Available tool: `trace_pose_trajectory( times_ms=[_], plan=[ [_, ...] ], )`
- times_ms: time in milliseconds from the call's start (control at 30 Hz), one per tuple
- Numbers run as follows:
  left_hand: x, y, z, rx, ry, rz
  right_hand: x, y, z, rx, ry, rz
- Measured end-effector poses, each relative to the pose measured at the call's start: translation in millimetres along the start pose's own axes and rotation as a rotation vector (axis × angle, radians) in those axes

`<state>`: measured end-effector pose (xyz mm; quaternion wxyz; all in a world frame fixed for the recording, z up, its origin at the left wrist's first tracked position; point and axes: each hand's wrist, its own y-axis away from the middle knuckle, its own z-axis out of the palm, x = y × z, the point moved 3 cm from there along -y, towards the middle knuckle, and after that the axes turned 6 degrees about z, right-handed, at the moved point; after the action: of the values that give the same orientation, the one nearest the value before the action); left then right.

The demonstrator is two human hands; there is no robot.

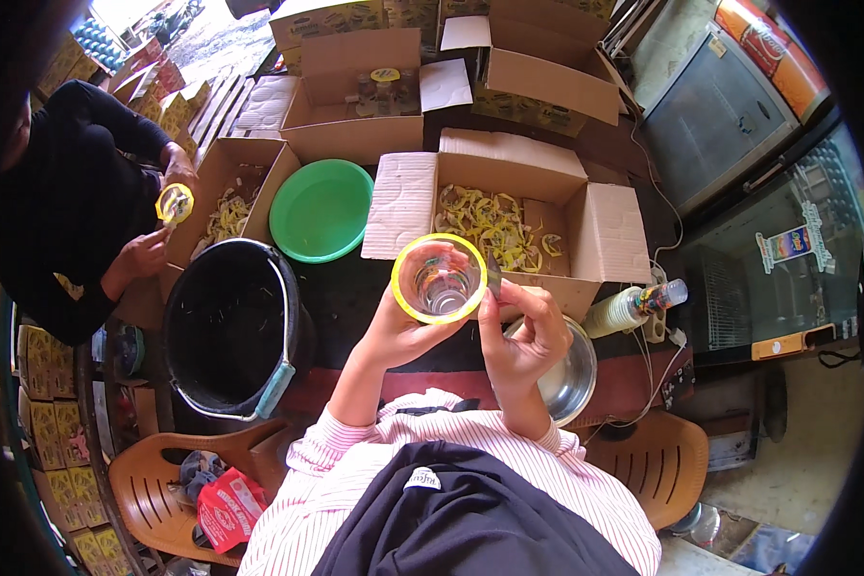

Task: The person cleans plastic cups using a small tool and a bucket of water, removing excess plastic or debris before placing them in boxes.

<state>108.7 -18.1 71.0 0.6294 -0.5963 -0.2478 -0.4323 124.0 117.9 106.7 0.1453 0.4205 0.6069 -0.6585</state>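
Yellow-rimmed cup [440, 285] held between two hands above a cluttered table

Clear cup, seen obliquely through its open mouth, is held centrally in front of the wearer's striped shirt [341, 470]; the left hand [382, 334] is clamped round its left side and underside, with the yellow rim facing up toward the camera; the right hand [528, 331] stands at the cup's right edge, thumb and forefinger brought together on a thin dark piece [493, 273] beside the rim; whether those fingertips also touch the cup cannot be told.

Beyond the hands, an open cardboard box [408, 206] contains loose yellow strips [490, 219], its flaps folded outward; to its left stands a round green basin [322, 235], and nearer the wearer a black bucket [187, 331] with a raised wire handle [288, 322]; a metal bowl [576, 379] lies partly hidden behind the right hand, with a pale ribbed cylinder [612, 313] just beyond it; at far left, a co-worker in black sleeves [58, 206] holds another yellow-rimmed piece [174, 204] in both hands, near a second box [276, 182] of similar strips; a red bag [230, 511] rests on a brown chair [149, 480], lower left.
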Motion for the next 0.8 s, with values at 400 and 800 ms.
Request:
trace_pose_trajectory(
  times_ms=[400, 800],
  plan=[
    [1.9, -1.2, 0.7, -0.037, -0.065, -0.013, -4.2, 0.6, 2.9, 0.043, 0.147, -0.114],
    [5.2, 2.4, 1.6, -0.076, 0.0, -0.059, 6.6, -1.4, -1.5, 0.025, 0.015, 0.04]
  ],
)
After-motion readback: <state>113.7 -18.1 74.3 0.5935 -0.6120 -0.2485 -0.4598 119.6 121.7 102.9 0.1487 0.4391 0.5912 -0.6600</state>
